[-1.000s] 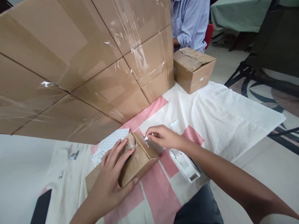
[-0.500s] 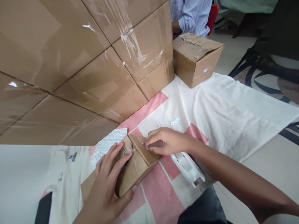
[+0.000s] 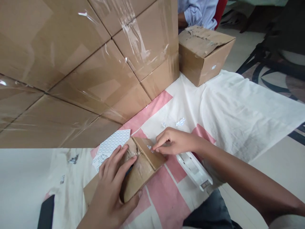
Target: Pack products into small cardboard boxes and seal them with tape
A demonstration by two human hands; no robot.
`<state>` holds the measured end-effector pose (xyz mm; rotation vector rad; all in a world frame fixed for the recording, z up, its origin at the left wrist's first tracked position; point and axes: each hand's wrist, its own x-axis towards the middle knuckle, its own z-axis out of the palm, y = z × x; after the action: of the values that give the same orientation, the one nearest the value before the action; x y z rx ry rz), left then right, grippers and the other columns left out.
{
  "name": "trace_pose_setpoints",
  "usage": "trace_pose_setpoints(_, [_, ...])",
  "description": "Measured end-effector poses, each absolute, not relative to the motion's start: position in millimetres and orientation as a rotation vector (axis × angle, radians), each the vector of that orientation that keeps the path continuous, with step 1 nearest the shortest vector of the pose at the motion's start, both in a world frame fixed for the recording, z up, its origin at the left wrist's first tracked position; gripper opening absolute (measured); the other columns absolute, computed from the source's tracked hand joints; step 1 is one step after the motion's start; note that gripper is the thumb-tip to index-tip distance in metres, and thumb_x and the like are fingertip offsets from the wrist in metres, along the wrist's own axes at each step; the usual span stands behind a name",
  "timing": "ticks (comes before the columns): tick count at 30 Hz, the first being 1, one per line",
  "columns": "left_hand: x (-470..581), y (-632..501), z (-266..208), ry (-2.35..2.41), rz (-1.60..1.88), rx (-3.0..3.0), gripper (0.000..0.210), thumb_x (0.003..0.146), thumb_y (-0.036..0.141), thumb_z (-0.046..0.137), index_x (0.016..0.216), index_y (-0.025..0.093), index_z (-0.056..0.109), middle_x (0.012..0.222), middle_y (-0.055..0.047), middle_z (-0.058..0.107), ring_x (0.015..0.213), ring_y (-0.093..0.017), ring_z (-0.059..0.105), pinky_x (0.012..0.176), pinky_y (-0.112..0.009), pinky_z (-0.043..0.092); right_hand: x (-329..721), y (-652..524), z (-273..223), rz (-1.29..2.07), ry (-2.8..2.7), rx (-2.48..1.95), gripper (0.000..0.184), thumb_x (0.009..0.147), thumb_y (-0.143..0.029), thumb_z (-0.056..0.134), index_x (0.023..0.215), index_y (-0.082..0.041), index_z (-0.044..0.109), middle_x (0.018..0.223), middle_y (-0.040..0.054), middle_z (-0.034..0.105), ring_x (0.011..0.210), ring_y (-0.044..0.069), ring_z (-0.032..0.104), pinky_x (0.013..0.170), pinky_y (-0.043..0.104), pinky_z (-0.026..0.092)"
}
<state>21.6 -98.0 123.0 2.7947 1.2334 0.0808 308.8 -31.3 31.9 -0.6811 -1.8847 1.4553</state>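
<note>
A small cardboard box (image 3: 140,175) with a scuffed, torn top lies in front of me. My left hand (image 3: 113,178) is wrapped over its left part, fingers spread across the top and thumb along the near side, holding it. On the box's right face is a small whitish sticker (image 3: 150,147). My right hand (image 3: 170,140) has thumb and forefinger pinched at the sticker's edge. Left of the box lies a sheet of small blue-outlined labels (image 3: 116,140), partly behind my left hand. A white plastic device (image 3: 194,170) rests under my right forearm.
Taped cardboard boxes (image 3: 100,79) form a tall wall at left. Another box (image 3: 205,54) with a raised flap and small label stands at back right, near a person's sleeve (image 3: 199,14). Crumpled sticker scraps (image 3: 180,122) lie on the pink and white cloth (image 3: 202,101).
My right hand has drawn back slightly to the right, showing more of the sticker on the box's face. My left hand keeps its hold on the box. The view has shifted a little.
</note>
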Motion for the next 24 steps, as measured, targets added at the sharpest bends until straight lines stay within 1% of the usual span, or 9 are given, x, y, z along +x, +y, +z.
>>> trace_pose_setpoints(2, [22,-97,123,1.224,0.076,2.803,0.069,0.093,0.042,0.060,0.155,0.028,0.034,0.167,-0.014,0.027,0.153,-0.039,0.027,0.114,-0.054,0.030,306,-30,27,1.464,-1.831,-0.714,0.029,0.089,-0.020,0.063,0.111,-0.014,0.082,0.083,0.0030,0.078,0.062,0.008,0.055,0.060,0.022,0.040])
trace_pose_setpoints(5, [23,-97,122,1.208,0.069,2.813,0.069,0.093,0.041,0.060,0.155,0.026,0.034,0.167,-0.015,0.026,0.154,-0.039,0.025,0.115,-0.054,0.028,302,-29,19,1.466,-1.820,-0.793,0.034,0.090,-0.021,0.064,0.120,-0.017,0.080,0.095,0.0042,0.082,0.067,0.010,0.059,0.062,0.022,0.043])
trace_pose_setpoints(8, [23,-97,123,1.198,0.077,2.822,0.067,0.093,0.040,0.060,0.154,0.026,0.035,0.167,-0.015,0.027,0.154,-0.039,0.025,0.114,-0.053,0.028,299,-28,16,1.423,-1.832,-0.823,0.036,0.090,-0.021,0.065,0.123,-0.019,0.078,0.102,0.0043,0.082,0.067,0.011,0.059,0.063,0.023,0.043])
trace_pose_setpoints(12, [23,-98,122,1.201,0.074,2.829,0.068,0.093,0.042,0.059,0.154,0.026,0.034,0.166,-0.015,0.028,0.153,-0.039,0.027,0.114,-0.053,0.029,299,-26,19,1.420,-1.746,-0.748,0.026,0.089,-0.025,0.069,0.110,-0.015,0.082,0.093,0.0059,0.081,0.061,0.008,0.054,0.057,0.022,0.039])
trace_pose_setpoints(14, [24,-98,123,1.201,0.080,2.830,0.068,0.093,0.043,0.060,0.154,0.026,0.035,0.166,-0.015,0.029,0.153,-0.039,0.027,0.114,-0.053,0.029,299,-25,20,1.490,-1.708,-0.690,0.024,0.089,-0.026,0.070,0.104,-0.014,0.084,0.089,0.0061,0.080,0.061,0.008,0.057,0.058,0.022,0.040])
trace_pose_setpoints(17, [23,-96,122,1.194,0.108,2.845,0.068,0.092,0.042,0.059,0.155,0.028,0.035,0.167,-0.014,0.030,0.153,-0.039,0.028,0.114,-0.054,0.030,299,-25,18,1.618,-1.653,-0.678,0.026,0.089,-0.030,0.071,0.105,-0.013,0.083,0.088,0.0066,0.080,0.068,0.010,0.064,0.062,0.021,0.046])
trace_pose_setpoints(20, [12,-93,113,1.160,0.114,2.923,0.075,0.090,0.044,0.060,0.158,0.029,0.032,0.168,-0.014,0.030,0.153,-0.039,0.030,0.111,-0.053,0.036,298,-29,15,1.717,-1.603,-0.727,0.032,0.086,-0.035,0.074,0.104,-0.011,0.084,0.085,0.0081,0.081,0.071,0.012,0.067,0.064,0.021,0.049])
trace_pose_setpoints(22, [-1,-88,99,1.094,0.117,3.027,0.083,0.088,0.051,0.064,0.161,0.030,0.031,0.167,-0.014,0.034,0.150,-0.039,0.039,0.106,-0.050,0.043,296,-32,12,1.774,-1.566,-0.768,0.038,0.083,-0.041,0.076,0.104,-0.010,0.083,0.085,0.0089,0.081,0.067,0.012,0.067,0.063,0.022,0.049])
trace_pose_setpoints(24, [-11,-82,81,1.072,0.140,3.115,0.085,0.086,0.061,0.065,0.161,0.035,0.033,0.163,-0.013,0.043,0.142,-0.038,0.050,0.097,-0.048,0.050,296,-32,8,1.813,-1.543,-0.803,0.047,0.081,-0.048,0.077,0.108,-0.011,0.083,0.084,0.0083,0.080,0.064,0.013,0.066,0.060,0.022,0.048])
